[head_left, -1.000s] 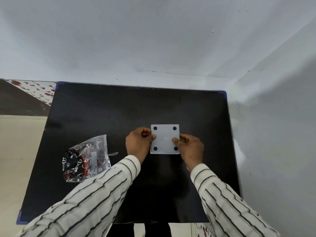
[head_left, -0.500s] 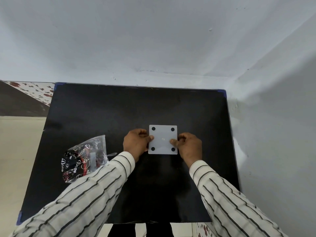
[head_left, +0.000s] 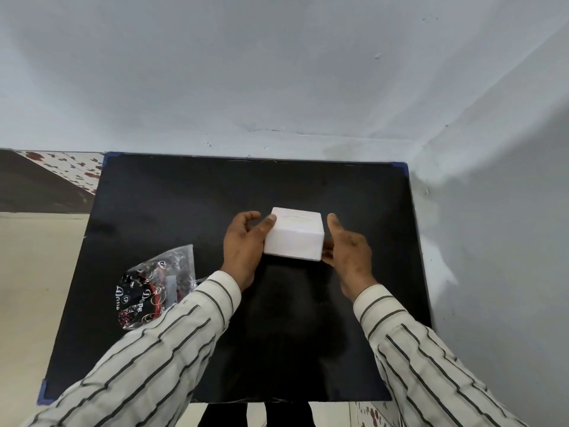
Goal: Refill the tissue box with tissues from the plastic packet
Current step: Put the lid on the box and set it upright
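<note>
While the white tissue box (head_left: 294, 238) is sitting upright near the middle of the black table (head_left: 172, 211), slot side facing up, both hands are bracketing it. Left hand (head_left: 244, 245) is lying against the box's left side, thumb touching the upper left corner, fingers spread and curled loosely behind. Right hand (head_left: 346, 251) is standing just beside the right side, palm turned inward, fingers extended; contact there cannot be confirmed. Plastic packet (head_left: 155, 286) is lying well apart on the table's left, partly covered by the striped left sleeve (head_left: 147, 349).
</note>
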